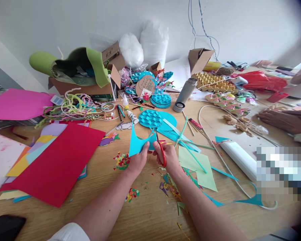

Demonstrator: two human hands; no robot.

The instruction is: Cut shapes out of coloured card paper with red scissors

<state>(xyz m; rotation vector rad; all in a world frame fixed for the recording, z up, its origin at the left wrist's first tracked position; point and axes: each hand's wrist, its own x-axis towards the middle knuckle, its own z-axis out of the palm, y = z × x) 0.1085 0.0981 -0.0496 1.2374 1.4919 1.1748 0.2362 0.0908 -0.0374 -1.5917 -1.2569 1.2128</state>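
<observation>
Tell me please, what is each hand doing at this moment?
Left hand: closed on the blue paper, holding it up.
Right hand: closed around the red-handled scissors, blades at the paper.

The worktop (102,187) has smooth wood grain with a soft sheen. The flask (186,95) is brushed-looking metal; the scissors (163,155) have glossy red plastic handles. The blue sheet (137,143) looks like smooth, matt paper, as does the red sheet (62,164). The open box (200,59) is matt brown cardboard, and the red bag (262,81) is thin, crinkled, shiny plastic.
</observation>
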